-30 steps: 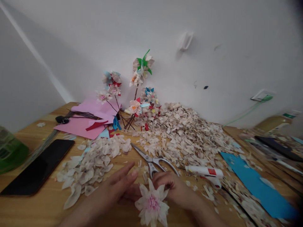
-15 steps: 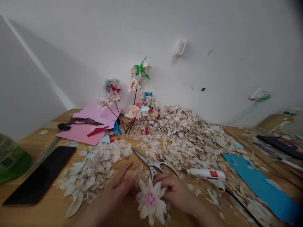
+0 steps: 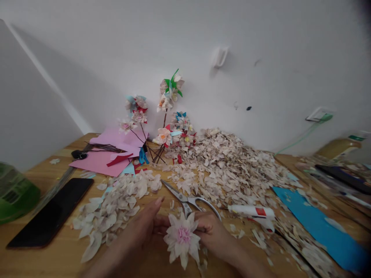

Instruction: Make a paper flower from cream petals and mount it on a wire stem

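Observation:
A white paper flower (image 3: 182, 240) with a pink centre is held low in the middle, over the wooden table (image 3: 58, 255). My right hand (image 3: 213, 233) is closed on its right side. My left hand (image 3: 143, 227) touches its left side, fingers stretched forward and partly spread, thumb behind the petals. Just beyond the hands lie steel scissors (image 3: 185, 199) and a white glue gun (image 3: 252, 211). A heap of cut pale petals (image 3: 116, 204) lies to the left of my left hand.
A large pile of pale paper scraps (image 3: 232, 166) fills the back middle. Finished paper flowers on stems (image 3: 166, 116) lean on the wall beside pink paper (image 3: 107, 154). A black phone (image 3: 50, 212) and green container (image 3: 13, 193) are left; blue paper (image 3: 315, 227) right.
The flower has risen slightly and both hands have drawn closer around it. The view has shifted down a little over the second.

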The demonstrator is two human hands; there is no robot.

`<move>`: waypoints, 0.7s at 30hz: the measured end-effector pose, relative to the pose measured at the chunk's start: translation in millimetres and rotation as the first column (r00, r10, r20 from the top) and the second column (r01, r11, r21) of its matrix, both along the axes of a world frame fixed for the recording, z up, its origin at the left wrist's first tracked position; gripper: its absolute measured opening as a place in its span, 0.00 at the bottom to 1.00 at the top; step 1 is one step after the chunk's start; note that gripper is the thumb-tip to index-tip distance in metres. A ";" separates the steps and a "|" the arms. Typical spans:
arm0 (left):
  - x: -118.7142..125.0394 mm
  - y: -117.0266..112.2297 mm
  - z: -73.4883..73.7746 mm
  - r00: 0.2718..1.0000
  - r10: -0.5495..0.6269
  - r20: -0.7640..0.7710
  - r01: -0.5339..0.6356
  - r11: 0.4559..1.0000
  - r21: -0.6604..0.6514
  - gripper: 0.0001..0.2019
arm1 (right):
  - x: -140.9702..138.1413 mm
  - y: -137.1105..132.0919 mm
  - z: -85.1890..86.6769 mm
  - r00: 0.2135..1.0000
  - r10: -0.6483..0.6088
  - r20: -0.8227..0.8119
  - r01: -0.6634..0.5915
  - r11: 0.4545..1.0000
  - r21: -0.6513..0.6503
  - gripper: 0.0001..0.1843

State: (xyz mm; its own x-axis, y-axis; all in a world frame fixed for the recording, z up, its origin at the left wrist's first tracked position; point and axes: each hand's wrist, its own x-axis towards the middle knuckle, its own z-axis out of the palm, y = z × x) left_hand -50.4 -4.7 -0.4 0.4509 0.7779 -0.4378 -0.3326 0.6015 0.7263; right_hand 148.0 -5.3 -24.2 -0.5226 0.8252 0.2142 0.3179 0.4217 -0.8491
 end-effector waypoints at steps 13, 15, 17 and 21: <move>2.0 -5.6 6.8 1.000 -0.019 -0.006 0.019 0.999 0.027 0.36 | -0.9 1.2 1.2 1.000 -0.011 0.003 0.010 0.998 0.058 0.15; 1.1 -5.8 6.5 1.000 -0.012 -0.013 0.013 0.999 0.049 0.36 | -1.5 1.8 0.9 1.000 -0.022 0.006 0.021 0.997 0.069 0.15; 1.6 -6.7 7.4 1.000 -0.012 -0.019 0.013 0.999 0.030 0.36 | -2.0 1.9 0.6 1.000 -0.031 0.004 0.031 0.996 0.080 0.16; 5.5 -8.7 13.7 0.997 0.058 0.041 -0.057 0.998 -0.027 0.32 | -3.0 1.0 -1.0 0.998 -0.058 -0.034 0.062 0.993 0.105 0.17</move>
State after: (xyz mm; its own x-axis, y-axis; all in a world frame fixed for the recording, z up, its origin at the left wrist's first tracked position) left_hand -44.9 -13.4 13.3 0.4237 0.7918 -0.4399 -0.3969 0.5989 0.6956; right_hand 145.0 -4.3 -25.2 -0.4646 0.8266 0.3175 0.3198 0.4910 -0.8103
